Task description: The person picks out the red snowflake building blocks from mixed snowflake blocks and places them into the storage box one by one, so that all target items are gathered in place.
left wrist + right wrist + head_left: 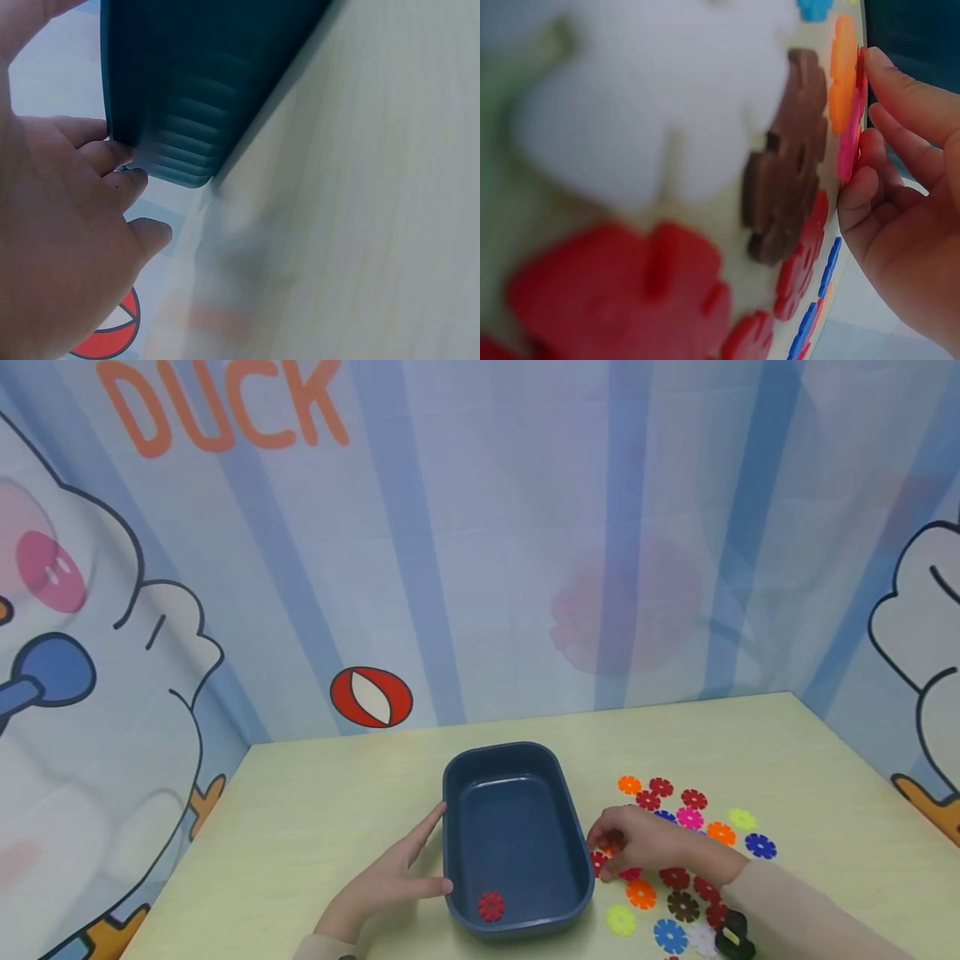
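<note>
Just right of the blue tub (513, 793), the right hand (641, 847) curls its fingers over the scattered snowflake discs (693, 799) on the table (315, 810), its grip pinching at a red disc (597, 862) by the tub's right wall. The left hand (397, 877) lies flat with spread fingers touching the tub's left wall, steadying it. One red disc in the tub (491, 906) sits at the near end; judging from this, the gathering has barely begun, with nearly all discs left outside.
</note>
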Motion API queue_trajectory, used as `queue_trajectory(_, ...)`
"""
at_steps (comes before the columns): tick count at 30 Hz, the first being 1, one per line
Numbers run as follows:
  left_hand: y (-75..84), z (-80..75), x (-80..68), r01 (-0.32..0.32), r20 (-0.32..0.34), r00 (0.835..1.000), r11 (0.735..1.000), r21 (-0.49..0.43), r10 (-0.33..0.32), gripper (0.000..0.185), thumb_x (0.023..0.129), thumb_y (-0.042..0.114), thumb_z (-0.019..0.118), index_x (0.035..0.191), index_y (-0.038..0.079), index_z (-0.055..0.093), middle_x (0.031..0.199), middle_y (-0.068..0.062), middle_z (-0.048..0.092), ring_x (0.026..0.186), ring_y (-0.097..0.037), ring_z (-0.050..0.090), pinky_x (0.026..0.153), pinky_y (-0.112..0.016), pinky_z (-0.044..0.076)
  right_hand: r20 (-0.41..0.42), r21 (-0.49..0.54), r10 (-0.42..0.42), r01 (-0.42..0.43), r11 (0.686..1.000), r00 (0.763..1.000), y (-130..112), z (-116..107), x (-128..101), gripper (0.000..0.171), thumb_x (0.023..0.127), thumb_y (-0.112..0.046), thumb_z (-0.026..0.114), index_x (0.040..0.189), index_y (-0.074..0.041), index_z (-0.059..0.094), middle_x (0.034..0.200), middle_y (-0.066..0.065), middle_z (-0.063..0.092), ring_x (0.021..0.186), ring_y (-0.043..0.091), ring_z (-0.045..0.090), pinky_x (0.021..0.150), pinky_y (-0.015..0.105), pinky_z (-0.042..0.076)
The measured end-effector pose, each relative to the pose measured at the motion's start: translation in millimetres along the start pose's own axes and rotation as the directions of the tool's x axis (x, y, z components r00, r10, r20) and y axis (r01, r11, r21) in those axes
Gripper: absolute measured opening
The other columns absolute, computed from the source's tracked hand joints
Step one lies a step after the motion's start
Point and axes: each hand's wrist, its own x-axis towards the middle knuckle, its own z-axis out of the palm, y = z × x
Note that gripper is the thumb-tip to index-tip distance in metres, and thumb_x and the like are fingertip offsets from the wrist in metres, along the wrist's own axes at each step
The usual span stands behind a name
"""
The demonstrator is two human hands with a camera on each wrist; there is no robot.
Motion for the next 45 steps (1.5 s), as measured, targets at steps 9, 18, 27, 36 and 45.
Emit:
queue_trajectory(9,2.9,0.4,-1.1,0.010,-0.003,1.000,1.000,-0.002,-0.010,0.097,0.083,0.036,0.073,0.156,0.015,0.013,0.162,-0.007,0.013,0.148,-0.034,0.009,0.114,-0.062,0.017,0.006,-0.066,0.036,-0.035,0.997,0.999,-2.2,0.9,2.0,0.030,0.071,-0.016,0.085,0.096,-0.013,0.069,0.087,-0.002,0.059,0.083,0.018,0.053,0.070,0.029,0.052)
queue_trajectory(18,2.3,1.1,-0.3,0.009,-0.001,1.000,1.000,-0.003,-0.009,0.097,0.083,0.036,0.073,0.156,0.015,0.013,0.162,-0.007,0.012,0.148,-0.034,0.009,0.114,-0.062,0.016,0.024,-0.056,0.052,-0.051,0.997,0.998,-4.1,1.9,1.4,0.031,0.071,-0.012,0.084,0.096,-0.011,0.066,0.086,0.000,0.058,0.082,0.019,0.052,0.071,0.033,0.051)
queue_trajectory(27,1.8,0.5,-0.3,0.003,-0.001,1.000,1.000,-0.008,-0.003,0.096,0.083,0.036,0.073,0.156,0.015,0.013,0.162,-0.008,0.012,0.148,-0.035,0.009,0.114,-0.062,0.016,0.059,-0.044,0.072,-0.070,0.997,0.996,-9.2,-0.3,1.9,0.031,0.073,-0.009,0.082,0.097,-0.010,0.062,0.085,0.003,0.055,0.084,0.021,0.050,0.070,0.034,0.048)
queue_trajectory(36,0.8,0.8,0.1,-0.004,0.000,1.000,1.000,-0.016,0.004,0.096,0.083,0.035,0.073,0.156,0.014,0.013,0.162,-0.008,0.012,0.148,-0.035,0.008,0.115,-0.062,0.016,0.067,-0.034,0.045,-0.043,0.998,0.997,-8.9,1.0,0.3,0.032,0.074,-0.009,0.081,0.097,-0.010,0.059,0.087,0.002,0.055,0.084,0.020,0.050,0.071,0.034,0.048)
queue_trajectory(45,-1.0,1.5,1.2,-0.012,0.000,1.000,1.000,-0.012,0.012,0.096,0.083,0.034,0.073,0.156,0.015,0.013,0.162,-0.008,0.013,0.148,-0.035,0.009,0.114,-0.062,0.017,0.078,-0.005,-0.035,0.036,0.999,0.996,-4.6,-0.6,0.3,0.029,0.076,-0.007,0.079,0.095,-0.013,0.057,0.082,0.001,0.055,0.078,0.018,0.051,0.061,0.025,0.046)
